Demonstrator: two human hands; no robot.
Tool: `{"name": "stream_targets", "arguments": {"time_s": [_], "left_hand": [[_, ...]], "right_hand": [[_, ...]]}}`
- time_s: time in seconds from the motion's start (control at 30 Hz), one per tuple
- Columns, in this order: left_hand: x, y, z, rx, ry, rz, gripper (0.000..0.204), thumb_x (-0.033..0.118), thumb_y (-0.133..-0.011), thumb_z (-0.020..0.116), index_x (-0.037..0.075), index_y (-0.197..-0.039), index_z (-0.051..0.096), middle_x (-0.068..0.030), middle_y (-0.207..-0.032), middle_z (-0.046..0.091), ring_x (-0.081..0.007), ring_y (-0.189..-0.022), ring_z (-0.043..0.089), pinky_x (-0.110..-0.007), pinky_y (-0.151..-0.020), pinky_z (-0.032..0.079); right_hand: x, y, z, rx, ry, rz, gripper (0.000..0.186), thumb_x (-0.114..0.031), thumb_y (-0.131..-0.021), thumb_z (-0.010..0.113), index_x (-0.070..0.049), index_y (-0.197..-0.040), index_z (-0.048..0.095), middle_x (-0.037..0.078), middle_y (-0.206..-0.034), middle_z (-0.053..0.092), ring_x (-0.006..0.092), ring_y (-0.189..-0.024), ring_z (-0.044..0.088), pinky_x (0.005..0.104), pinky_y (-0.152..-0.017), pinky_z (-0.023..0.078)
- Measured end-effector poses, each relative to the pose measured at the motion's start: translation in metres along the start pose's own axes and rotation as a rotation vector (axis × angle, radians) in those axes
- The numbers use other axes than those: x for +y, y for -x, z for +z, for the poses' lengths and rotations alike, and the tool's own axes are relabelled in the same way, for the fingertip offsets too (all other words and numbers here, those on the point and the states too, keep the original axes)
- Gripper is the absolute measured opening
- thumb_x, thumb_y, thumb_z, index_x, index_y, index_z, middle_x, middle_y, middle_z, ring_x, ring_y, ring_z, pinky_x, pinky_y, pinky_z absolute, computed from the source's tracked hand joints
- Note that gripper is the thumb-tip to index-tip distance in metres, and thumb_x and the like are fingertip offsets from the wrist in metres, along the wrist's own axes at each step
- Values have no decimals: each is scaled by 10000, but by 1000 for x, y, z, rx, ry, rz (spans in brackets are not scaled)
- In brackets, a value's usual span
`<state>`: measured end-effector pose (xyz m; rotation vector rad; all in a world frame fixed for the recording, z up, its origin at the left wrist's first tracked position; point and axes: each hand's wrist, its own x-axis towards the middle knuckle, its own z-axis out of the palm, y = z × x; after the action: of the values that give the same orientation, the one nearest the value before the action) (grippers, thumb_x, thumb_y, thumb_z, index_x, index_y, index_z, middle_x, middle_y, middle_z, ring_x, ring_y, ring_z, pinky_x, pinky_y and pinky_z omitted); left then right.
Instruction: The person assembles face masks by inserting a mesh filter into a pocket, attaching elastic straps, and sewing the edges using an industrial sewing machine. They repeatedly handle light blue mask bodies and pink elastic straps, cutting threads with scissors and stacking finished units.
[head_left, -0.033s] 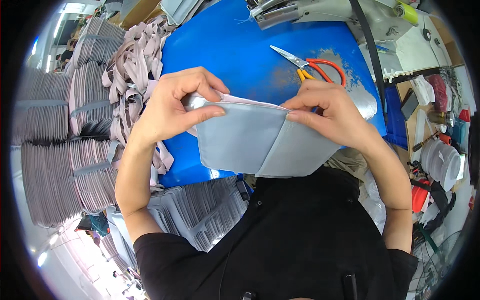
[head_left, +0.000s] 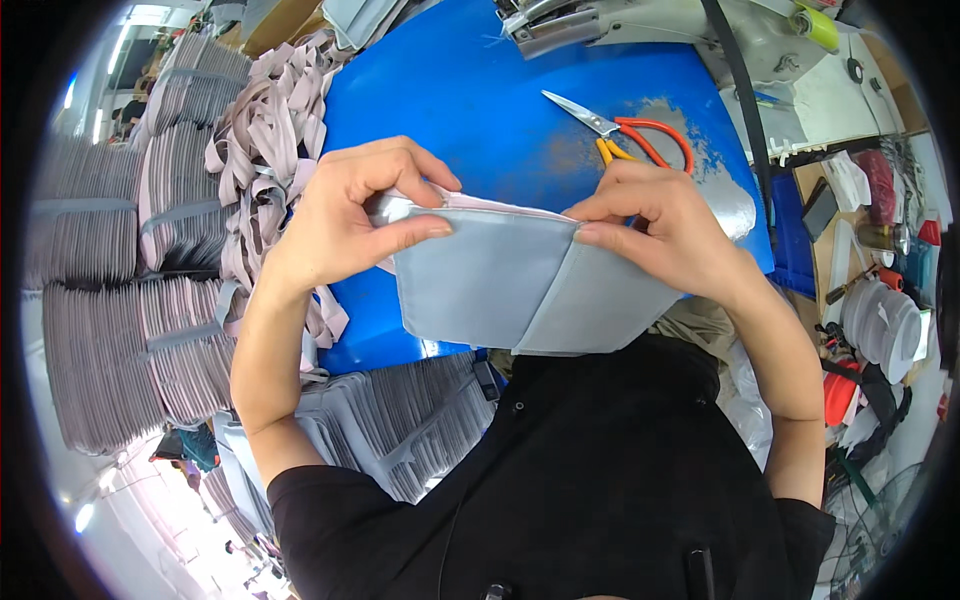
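A grey-blue fabric panel (head_left: 480,275) with a diagonal seam hangs between my two hands, above the near edge of a blue table. Along its top edge runs a pinkish strip of cloth (head_left: 480,204). My left hand (head_left: 375,205) pinches the upper left corner between thumb and fingers. Farther right, my right hand (head_left: 650,220) pinches the same top edge, close to the seam. Just beyond my right hand lie scissors (head_left: 610,125) with red-orange handles, blades pointing to the far left. A yellow-handled tool (head_left: 612,150) sits partly hidden behind that hand.
Banded stacks of grey panels (head_left: 100,360) rise on the left, beside a heap of pinkish straps (head_left: 265,140). More panels (head_left: 400,420) lie below the blue table (head_left: 430,90). A sewing machine (head_left: 640,25) stands at the far right. White spools (head_left: 880,320) sit at the right.
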<state>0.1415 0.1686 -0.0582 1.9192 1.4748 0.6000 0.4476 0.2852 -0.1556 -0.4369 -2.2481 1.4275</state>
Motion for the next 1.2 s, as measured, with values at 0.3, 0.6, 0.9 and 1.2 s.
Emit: {"name": "stream_targets", "arguments": {"time_s": [0.3, 0.6, 0.9, 1.2], "left_hand": [[18, 22, 16, 50, -350, 259, 245, 111, -765, 926, 58, -862, 707, -111, -1016, 776, -244, -804, 746, -323, -642, 573], [26, 29, 19, 82, -111, 81, 176, 17, -775, 861, 66, -863, 717, -106, -998, 786, -235, -775, 741, -295, -614, 544], [24, 36, 29, 157, -462, 478, 167, 41, -767, 841, 42, -826, 685, -57, -994, 753, -138, -636, 635, -282, -483, 453], [27, 35, 29, 181, -454, 457, 193, 38, -746, 865, 48, -792, 678, -66, -984, 768, -148, -626, 630, -287, -486, 437]], "right_hand": [[3, 11, 8, 34, 70, -75, 116, -127, -903, 825, -73, -1005, 817, 60, -871, 659, 214, -771, 635, 341, -662, 495], [-6, 17, 7, 25, 104, -125, 124, -107, -889, 833, -54, -988, 778, 68, -885, 638, 236, -791, 643, 359, -676, 509], [-4, 21, 8, 35, 105, -122, 129, -104, -880, 839, -57, -984, 780, 61, -877, 628, 227, -786, 640, 354, -671, 504], [-5, 22, 6, 39, 90, -105, 119, -111, -885, 839, -57, -972, 779, 54, -871, 627, 218, -782, 625, 347, -676, 493]]}}
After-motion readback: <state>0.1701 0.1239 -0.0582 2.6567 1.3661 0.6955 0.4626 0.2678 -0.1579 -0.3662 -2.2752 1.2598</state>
